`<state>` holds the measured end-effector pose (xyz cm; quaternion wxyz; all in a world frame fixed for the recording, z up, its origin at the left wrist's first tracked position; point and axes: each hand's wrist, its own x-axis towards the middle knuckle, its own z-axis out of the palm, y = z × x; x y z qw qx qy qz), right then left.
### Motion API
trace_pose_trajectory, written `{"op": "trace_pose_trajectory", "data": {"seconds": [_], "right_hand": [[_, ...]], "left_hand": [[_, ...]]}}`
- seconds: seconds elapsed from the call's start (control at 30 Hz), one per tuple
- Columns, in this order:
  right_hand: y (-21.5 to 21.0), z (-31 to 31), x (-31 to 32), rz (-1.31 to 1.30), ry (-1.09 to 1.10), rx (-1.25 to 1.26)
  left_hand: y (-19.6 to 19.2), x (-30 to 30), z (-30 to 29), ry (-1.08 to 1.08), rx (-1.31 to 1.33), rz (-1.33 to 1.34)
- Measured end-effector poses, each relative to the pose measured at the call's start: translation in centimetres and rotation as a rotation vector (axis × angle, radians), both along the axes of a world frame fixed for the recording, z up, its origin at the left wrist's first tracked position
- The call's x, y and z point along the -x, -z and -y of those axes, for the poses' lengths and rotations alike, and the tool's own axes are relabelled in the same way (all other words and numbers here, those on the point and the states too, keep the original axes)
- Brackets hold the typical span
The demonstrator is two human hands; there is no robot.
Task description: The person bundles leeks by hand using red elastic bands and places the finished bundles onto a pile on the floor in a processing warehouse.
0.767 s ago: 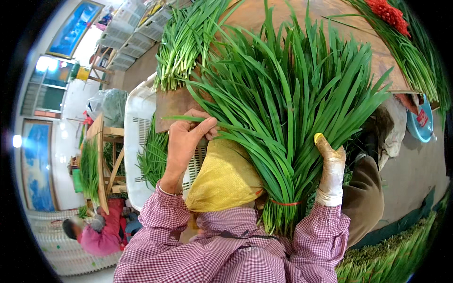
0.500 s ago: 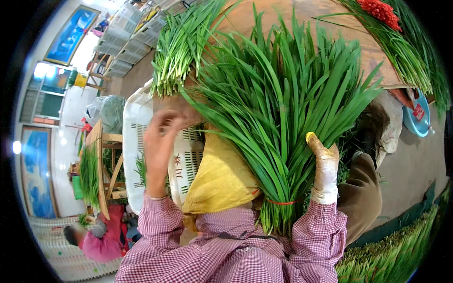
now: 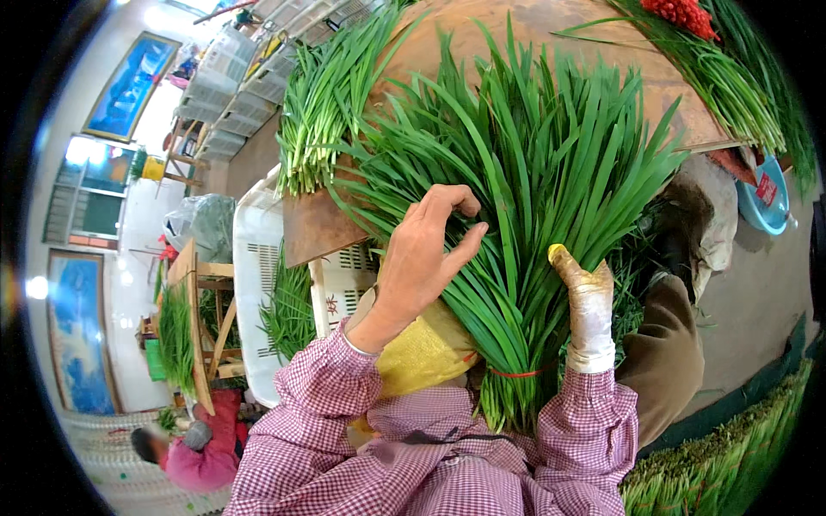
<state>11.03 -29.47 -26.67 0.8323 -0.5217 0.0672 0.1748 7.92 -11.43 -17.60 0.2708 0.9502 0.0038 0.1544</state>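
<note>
A big bunch of garlic chives [image 3: 525, 249] stands in front of me, its leaves fanned out upward and its pale stems down at my lap. A red band [image 3: 516, 372] circles it near the stem ends. My right hand [image 3: 587, 297], in a stained whitish covering with a yellow thumb tip, grips the bunch from its right side; the fingers behind the leaves are hidden. My bare left hand [image 3: 426, 249] is at the left side of the leaves, fingers curled and apart from the thumb, with nothing seen between them.
A wooden board [image 3: 430, 43] carries more chives [image 3: 331, 103] at far left and others [image 3: 723, 86] at right, under a red clump [image 3: 680, 17]. At left stands a white crate [image 3: 258, 249]; a blue basin [image 3: 766, 202] is at right. Another person [image 3: 202, 451] sits lower left.
My left hand has moved right, from above the white crate to the leaves of the bunch. My right hand keeps its hold. The view has shifted slightly.
</note>
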Motion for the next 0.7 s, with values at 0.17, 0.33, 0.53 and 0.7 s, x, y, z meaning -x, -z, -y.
{"op": "trace_pose_trajectory", "data": {"seconds": [0.17, 0.33, 0.53, 0.7], "right_hand": [[0.0, 0.0, 0.1, -0.006, 0.023, -0.024], [-0.6, -0.1, 0.1, 0.009, 0.028, -0.04], [-0.2, -0.1, 0.0, -0.002, 0.015, -0.016], [0.1, 0.0, 0.0, -0.043, -0.026, -0.052]], "left_hand": [[0.3, -0.4, 0.2, 0.029, 0.018, 0.011], [-0.3, -1.2, 1.6, -0.056, -0.205, -0.005], [-0.1, -2.2, 2.3, -0.079, -0.333, 0.053], [-0.3, -2.5, 1.8, -0.07, -0.328, 0.062]]}}
